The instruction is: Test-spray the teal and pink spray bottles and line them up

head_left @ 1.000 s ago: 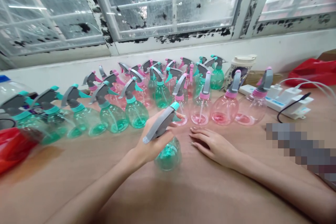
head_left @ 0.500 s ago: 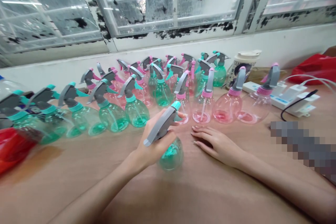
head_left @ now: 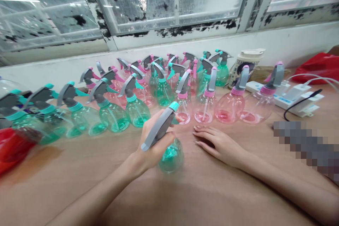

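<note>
My left hand [head_left: 152, 144] is wrapped round the neck of a green spray bottle [head_left: 171, 157] with a grey and teal trigger head. Its clear green body shows below my fingers, close to the tabletop; whether the base touches the wood I cannot tell. My right hand [head_left: 218, 144] lies on the table to the right of that bottle, fingers stretched out and holding nothing. Just beyond my hands stands a row of spray bottles, a green one [head_left: 137, 113] to the left and a pink one [head_left: 205, 107] straight ahead of the right hand.
More green and pink bottles crowd behind, below the window. At the back right are a lidded paper cup [head_left: 245, 65], a white power strip [head_left: 293, 102] with plugs and cables, and a red plastic bag [head_left: 317, 69]. Another red bag [head_left: 13, 148] lies at the left edge.
The held green spray bottle and my left hand have shifted very slightly to the left. My right hand stays where it was on the table.
</note>
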The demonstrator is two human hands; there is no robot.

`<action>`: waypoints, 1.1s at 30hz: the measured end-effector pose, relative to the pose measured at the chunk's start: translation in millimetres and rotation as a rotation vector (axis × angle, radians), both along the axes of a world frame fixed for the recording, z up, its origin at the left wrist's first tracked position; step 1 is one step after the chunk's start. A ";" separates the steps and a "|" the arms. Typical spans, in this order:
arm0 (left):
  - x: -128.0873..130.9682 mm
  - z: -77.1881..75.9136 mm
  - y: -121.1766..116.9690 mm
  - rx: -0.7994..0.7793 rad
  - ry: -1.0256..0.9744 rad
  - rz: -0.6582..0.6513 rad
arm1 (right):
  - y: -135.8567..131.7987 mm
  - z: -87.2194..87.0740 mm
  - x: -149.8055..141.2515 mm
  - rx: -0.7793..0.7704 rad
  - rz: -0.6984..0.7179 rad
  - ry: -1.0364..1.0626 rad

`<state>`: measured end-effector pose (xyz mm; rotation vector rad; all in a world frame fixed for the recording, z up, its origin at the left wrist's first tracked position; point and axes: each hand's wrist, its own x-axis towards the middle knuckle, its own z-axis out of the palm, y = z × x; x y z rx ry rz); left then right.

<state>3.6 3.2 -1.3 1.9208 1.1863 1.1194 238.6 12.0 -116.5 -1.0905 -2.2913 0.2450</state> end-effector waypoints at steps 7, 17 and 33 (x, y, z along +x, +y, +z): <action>7.0 4.4 -1.5 0.009 -0.061 -0.127 | 1.2 -0.5 0.9 -0.007 0.006 0.015; 6.8 4.4 -1.7 0.021 -0.075 -0.110 | 1.1 -1.9 1.4 -0.009 -0.010 0.005; 7.4 3.6 -1.7 0.029 -0.054 -0.128 | 0.4 -0.1 1.5 -0.020 -0.009 -0.017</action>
